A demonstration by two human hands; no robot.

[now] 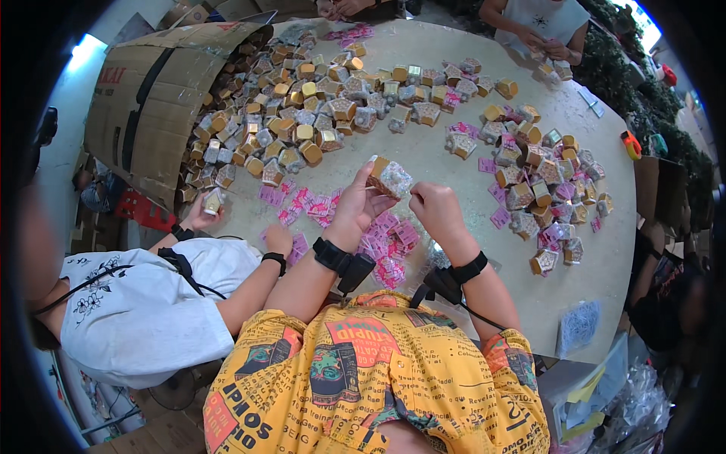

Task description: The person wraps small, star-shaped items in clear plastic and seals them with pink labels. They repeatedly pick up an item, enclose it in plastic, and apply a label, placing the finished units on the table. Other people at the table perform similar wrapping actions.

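Note:
My left hand (361, 204) is closed around a small house ornament (391, 177), gold on one side and whitish with glitter on the other. Just right of the ornament is my right hand (439, 213), its fingers pinched together near the ornament's edge. Whatever those fingers hold, if anything, is too small to make out. Below both hands lies a heap of pink printed tags (389, 246), which spreads left past my left wrist.
A cardboard box (144, 102) lies tipped at the left, with many house ornaments (302, 98) spilling across the table (454, 287). Another pile with pink tags (544, 189) stands at right, near a bundle of clear strings (580, 327). Co-workers sit at left and far side.

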